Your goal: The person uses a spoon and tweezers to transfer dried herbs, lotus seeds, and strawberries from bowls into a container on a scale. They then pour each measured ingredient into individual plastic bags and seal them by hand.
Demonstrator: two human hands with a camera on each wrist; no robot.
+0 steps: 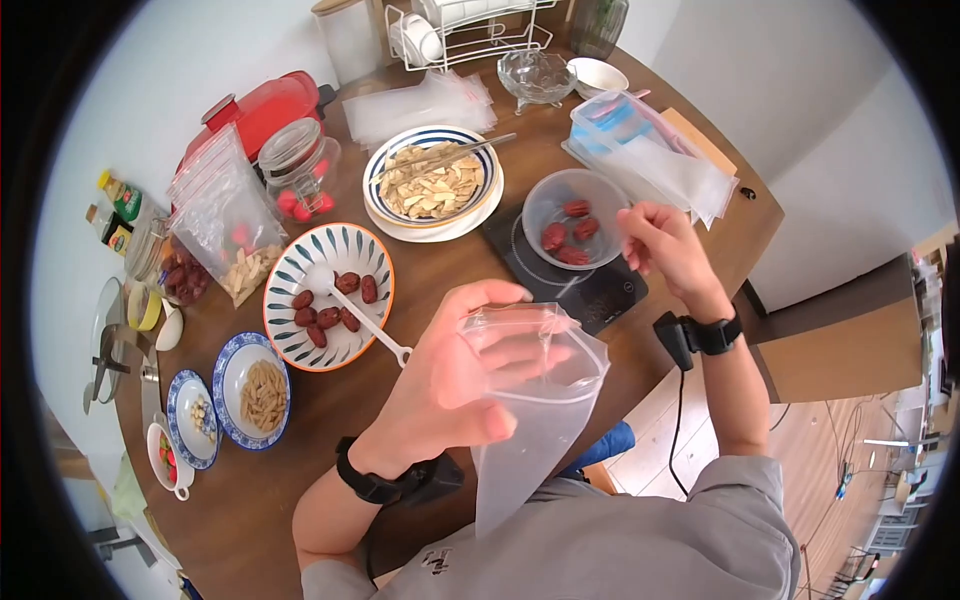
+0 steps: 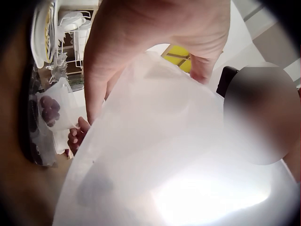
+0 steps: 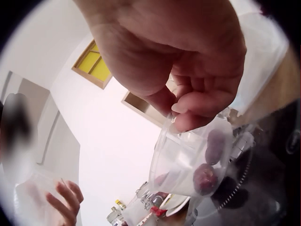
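Note:
My left hand (image 1: 440, 375) holds a clear plastic zip bag (image 1: 530, 460), its mouth gaping toward the top. The fingers show through the film, with the thumb on the near side. In the left wrist view the bag (image 2: 141, 141) fills most of the picture. My right hand (image 1: 668, 255) pinches the rim of a translucent plastic tub (image 1: 540, 200) between thumb and curled fingers, also seen in the right wrist view. Several red dates (image 1: 575, 255) lie in the tub, which is over a black kitchen scale (image 1: 610, 295).
To the left, a striped bowl (image 1: 290, 260) contains more dates and a white spoon (image 1: 370, 325). Farther back are a bowl of pale dried slices (image 1: 430, 185) with tongs, flat plastic bags (image 1: 420, 108), a glass jar (image 1: 300, 165) and a plastic box (image 1: 620, 125). Small blue-patterned bowls (image 1: 250, 345) stand at left.

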